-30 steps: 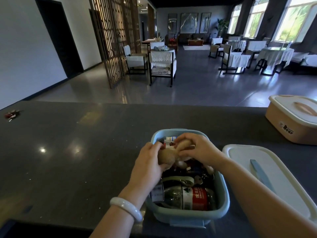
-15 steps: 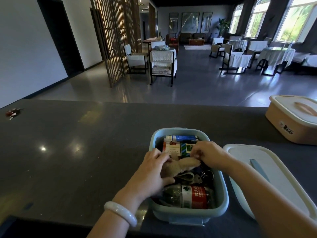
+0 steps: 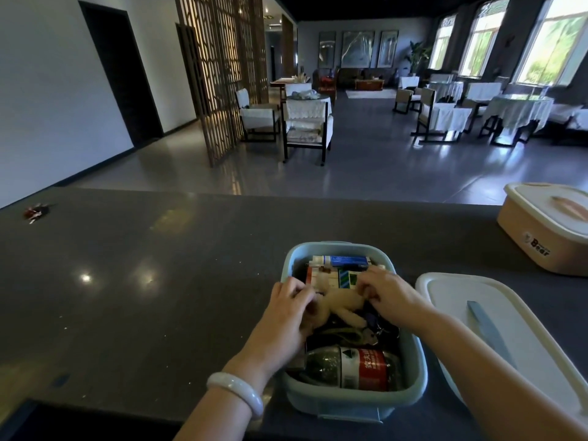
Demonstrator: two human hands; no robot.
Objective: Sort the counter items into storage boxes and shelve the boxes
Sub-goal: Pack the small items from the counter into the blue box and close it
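- Plush toy (image 3: pixel 342 305) is down inside the blue box (image 3: pixel 350 399) now, lying on top of the pile. A second ago both hands had it bunched up in the air over the box, so it has dropped from held above to pressed in.
- Left hand (image 3: pixel 286 308) is curled over the toy's head end at about 9 o'clock of the box, fingers bent and pushing down on it. Right hand (image 3: pixel 386 292) is at roughly 2 o'clock, fingers curled and pinching at the other end of the toy. Can't tell if it's gripping or just tucking.
- My read: this item is basically sorted, the box looks pretty full, and closing it comes next. The white lid (image 3: pixel 509 338) sits just beside the box at 3 o'clock on the bench (image 3: pixel 143 297).
- Toy lies flat, long axis running roughly 8 o'clock to 2 o'clock, head toward the left hand, a leg sticking out toward 4 o'clock.
- Bottle (image 3: pixel 353 367) lies on its side at the 6 o'clock end, crosswise, and small cartons (image 3: pixel 337 270) sit at 12 o'clock.
- Beige box (image 3: pixel 547 230) with its lid on sits well apart at 2 o'clock, and a small red thing (image 3: pixel 35 212) is way off at 10 o'clock, too small to make out.
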